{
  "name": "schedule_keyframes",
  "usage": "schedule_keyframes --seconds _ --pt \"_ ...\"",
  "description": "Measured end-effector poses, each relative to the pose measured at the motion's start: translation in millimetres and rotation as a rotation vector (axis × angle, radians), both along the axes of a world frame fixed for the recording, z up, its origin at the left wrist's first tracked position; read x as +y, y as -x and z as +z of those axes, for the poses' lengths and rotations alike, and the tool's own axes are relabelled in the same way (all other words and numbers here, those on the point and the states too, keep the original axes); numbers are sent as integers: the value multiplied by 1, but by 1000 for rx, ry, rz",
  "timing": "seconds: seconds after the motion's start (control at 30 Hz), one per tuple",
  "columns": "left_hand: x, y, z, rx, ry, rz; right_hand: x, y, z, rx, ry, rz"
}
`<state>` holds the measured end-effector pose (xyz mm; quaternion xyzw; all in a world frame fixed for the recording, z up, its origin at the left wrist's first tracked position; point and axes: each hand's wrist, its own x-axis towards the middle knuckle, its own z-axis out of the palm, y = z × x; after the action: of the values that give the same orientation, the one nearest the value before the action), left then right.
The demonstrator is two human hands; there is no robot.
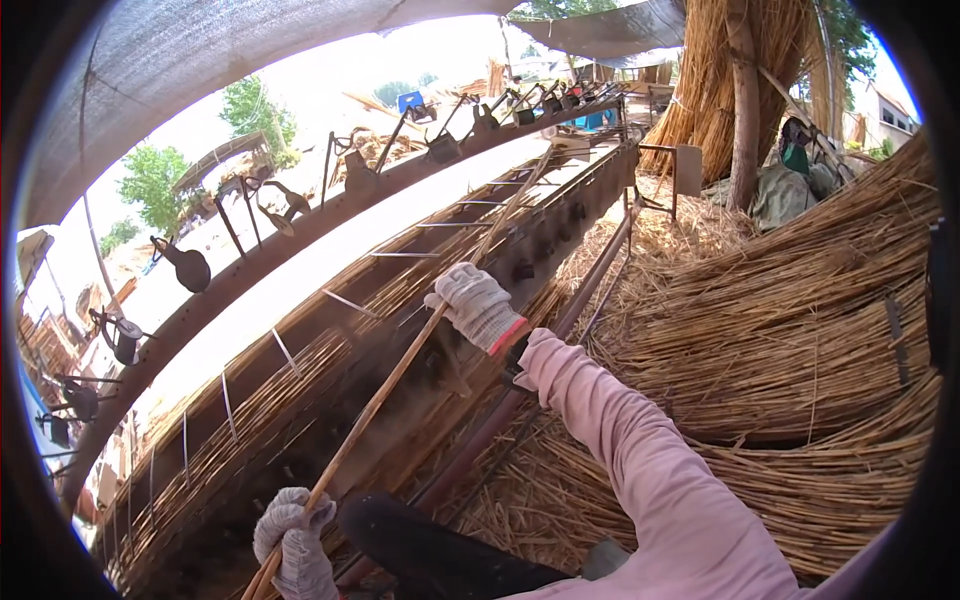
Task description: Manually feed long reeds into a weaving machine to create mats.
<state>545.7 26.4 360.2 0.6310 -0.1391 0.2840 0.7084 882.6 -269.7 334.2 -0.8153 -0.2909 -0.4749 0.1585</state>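
Slender tan reed stalks (378, 402), your left hand (295, 540) gripped them lower left, right hand (475, 305) pinched them centre, more reeds (305, 388) lay in a metal trough (598, 187)

Bright gap, long and curving, between beam (340, 207) and reed bed (265, 408): room for a hand. Weights (192, 271) jut along the beam; white strings (350, 304) cross the reeds. Long cane (385, 388) bars the near side slantwise. Knee (400, 535) crowds left hand (293, 540). Reed heap (780, 320) blocks far right; open space over straw (690, 240) beyond right hand (478, 303).
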Motion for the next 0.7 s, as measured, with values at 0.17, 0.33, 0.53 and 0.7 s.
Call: schedule_keyframes --seconds 0.17,0.33,0.53,0.7 --pt "16 25 13 5 29 -36 -25 -8 18 134 -18 -55" --pt "30 -1 21 -17 245 -17 4 26 47 260 195 -25" --pt "37 -12 3 -28 543 -146 132 157 78 81 410 476" --pt "41 5 -6 30 597 -159 185 209 83 -39 567 525"
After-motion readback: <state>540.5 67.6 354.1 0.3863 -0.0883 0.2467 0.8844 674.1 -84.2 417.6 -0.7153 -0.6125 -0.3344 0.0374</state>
